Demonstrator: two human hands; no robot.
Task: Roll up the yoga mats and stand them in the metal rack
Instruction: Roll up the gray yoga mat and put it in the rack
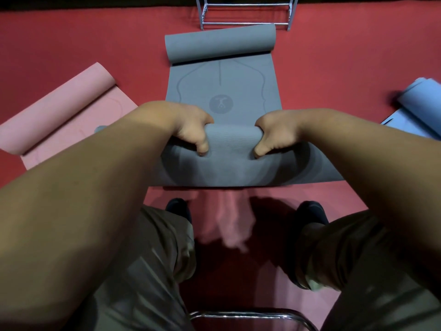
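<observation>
Our grip is two-handed: left hand (188,130) and right hand (274,136) both curl over the near fold of the grey mat (222,87), level and equally near. The fold's axis runs left-right. The flat length lies straight ahead on the floor (83,44), far end curled, with the metal rack (245,22) just beyond. We'd roll forward.

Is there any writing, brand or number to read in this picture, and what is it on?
No words or numbers can be read.
Grey mat: a round emblem with a figure, no letters legible.
Pink mat: faint lines only, no text.
</observation>
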